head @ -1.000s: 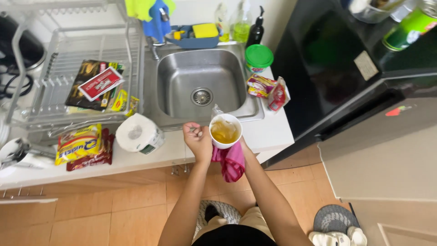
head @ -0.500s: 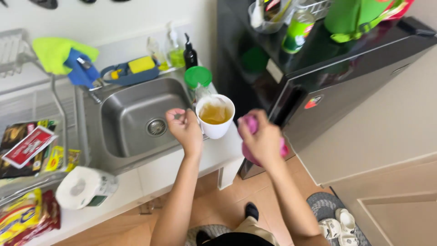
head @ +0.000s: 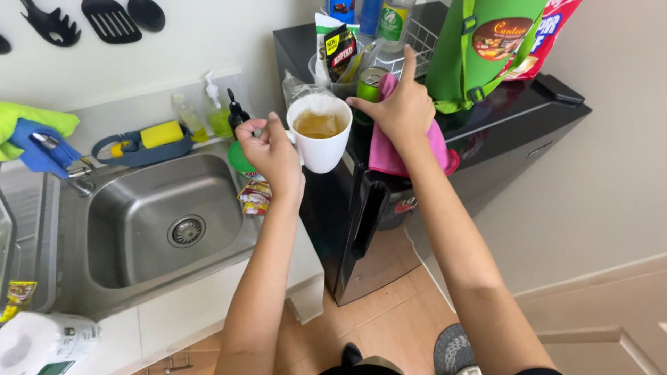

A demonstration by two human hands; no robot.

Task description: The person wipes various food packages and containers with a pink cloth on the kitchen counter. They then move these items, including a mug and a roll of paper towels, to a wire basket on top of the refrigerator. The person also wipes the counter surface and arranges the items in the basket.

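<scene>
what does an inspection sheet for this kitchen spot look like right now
surface: black mini fridge top, crowded; steel sink in a white counter beside it
job's things: white mug of amber liquid, held above the fridge's edge; pink cloth draped on the fridge top
clutter: green can, green bag, wire basket, snack packets, yellow sponge, paper roll
grippers: left hand grips the mug's handle; right hand presses on the cloth, fingertips at the can
cables: nothing seen
surroundings: utensils hung on the wall, tiled floor
</scene>
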